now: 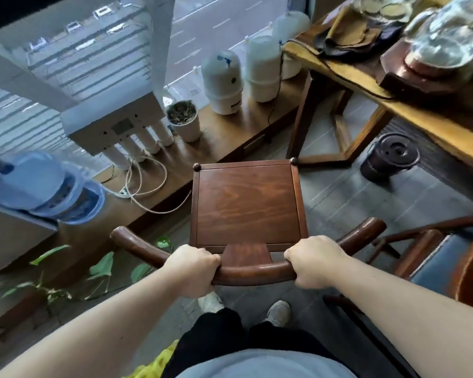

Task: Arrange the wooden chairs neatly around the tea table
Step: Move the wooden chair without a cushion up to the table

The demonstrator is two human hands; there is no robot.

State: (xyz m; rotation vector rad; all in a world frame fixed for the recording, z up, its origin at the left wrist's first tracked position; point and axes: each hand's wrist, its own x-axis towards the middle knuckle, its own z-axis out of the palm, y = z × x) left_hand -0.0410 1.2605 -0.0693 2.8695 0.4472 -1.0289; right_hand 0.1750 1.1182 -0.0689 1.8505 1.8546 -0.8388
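A grey tiled floor (347,197) is seen, on which a wooden chair (247,205) stands at the centre. At two o'clock from it a dark round lidded pot (389,156) rests on the floor beneath the tea table (410,110). From nine to twelve o'clock a low wooden ledge (230,132) carries a plant pot (185,120) and white tanks (223,81).

White tank (222,82) label: a small round mark, too blurred for me to read.
Filter unit (115,126) panel: a grey plate, and I make out no letters on it.
Readable text elsewhere: I find none.
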